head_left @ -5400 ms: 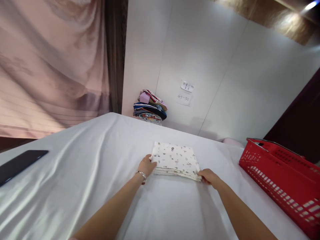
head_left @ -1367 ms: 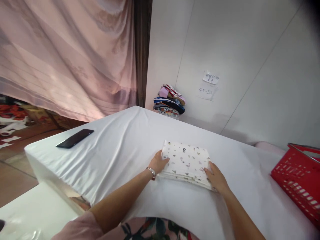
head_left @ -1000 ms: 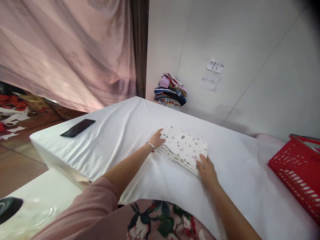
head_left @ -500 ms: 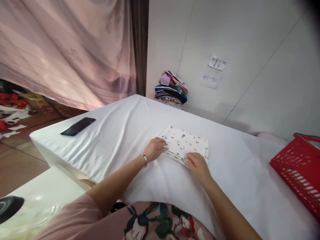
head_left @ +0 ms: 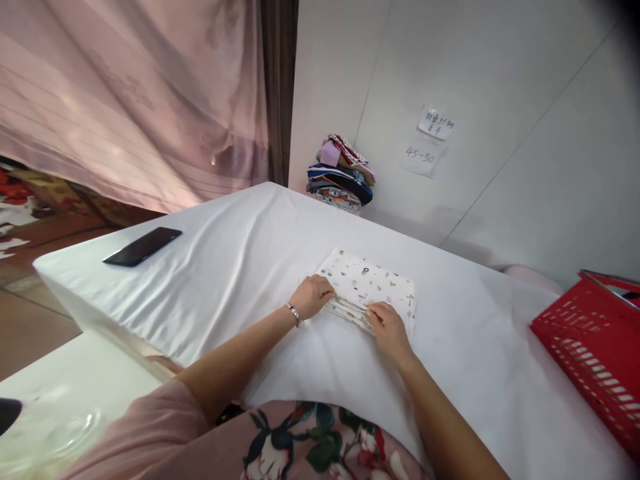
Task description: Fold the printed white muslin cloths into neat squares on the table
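- Pinching near edge of folded cloth (head_left: pixel 375 283) with left hand (head_left: pixel 311 297)
- Pinching it with right hand (head_left: pixel 391 331) too, maybe not every fold
- With cloth flat on white table (head_left: pixel 465 327), left of red basket (head_left: pixel 613 317)

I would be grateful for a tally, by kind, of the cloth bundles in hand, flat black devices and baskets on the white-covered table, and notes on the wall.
Patterned cloth bundle: 1
Flat black device: 1
Red basket: 1
Paper notes: 2
Total: 5
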Available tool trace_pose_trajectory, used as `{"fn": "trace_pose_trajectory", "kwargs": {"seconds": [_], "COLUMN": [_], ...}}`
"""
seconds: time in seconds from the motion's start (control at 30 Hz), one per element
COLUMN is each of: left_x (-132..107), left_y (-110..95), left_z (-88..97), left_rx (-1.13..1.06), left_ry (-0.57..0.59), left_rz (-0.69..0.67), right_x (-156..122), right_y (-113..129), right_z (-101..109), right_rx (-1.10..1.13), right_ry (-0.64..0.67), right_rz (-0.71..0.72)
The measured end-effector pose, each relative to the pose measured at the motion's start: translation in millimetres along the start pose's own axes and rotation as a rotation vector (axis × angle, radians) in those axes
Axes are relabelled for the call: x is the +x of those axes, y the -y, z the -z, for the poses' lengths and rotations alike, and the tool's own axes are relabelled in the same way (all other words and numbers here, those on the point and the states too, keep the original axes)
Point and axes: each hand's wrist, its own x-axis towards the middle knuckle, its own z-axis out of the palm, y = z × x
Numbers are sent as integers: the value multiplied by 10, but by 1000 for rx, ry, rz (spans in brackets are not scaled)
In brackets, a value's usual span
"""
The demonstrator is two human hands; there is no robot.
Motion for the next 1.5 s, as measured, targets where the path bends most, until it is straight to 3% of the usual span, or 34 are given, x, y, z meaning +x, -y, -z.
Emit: {"fn": "trace_pose_trajectory", "kwargs": {"seconds": [0.17,0.27,0.6,0.73,0.9,1.1,1.5], "left_x": [-47,-51,59,-15,-137,-134,-41], "left_y": [-117,-189,-203,-188,-130,-102,-84], "left_z": [-36,-52,-23,11,-11,-20,2], "left_rx": [71,119,312,316,293,258,317], "left_ry": [-118,-73,65,33,34,-61,50], "left_rz": [-137,-231,-274,-310,-301,-220,-231], "right_x": [10,10,-1,-25,-39,1,38], "right_y": [8,8,-56,-89,-29,35,109], "right_z": [-16,-18,-66,-107,-126,-82,-67], "right_rx": [30,36,-7,-25,-67,-60,-118], "right_ry": [-21,-21,-52,-93,-78,-75,-45], "right_rz": [-25,-32,31,87,141,125,138]}}
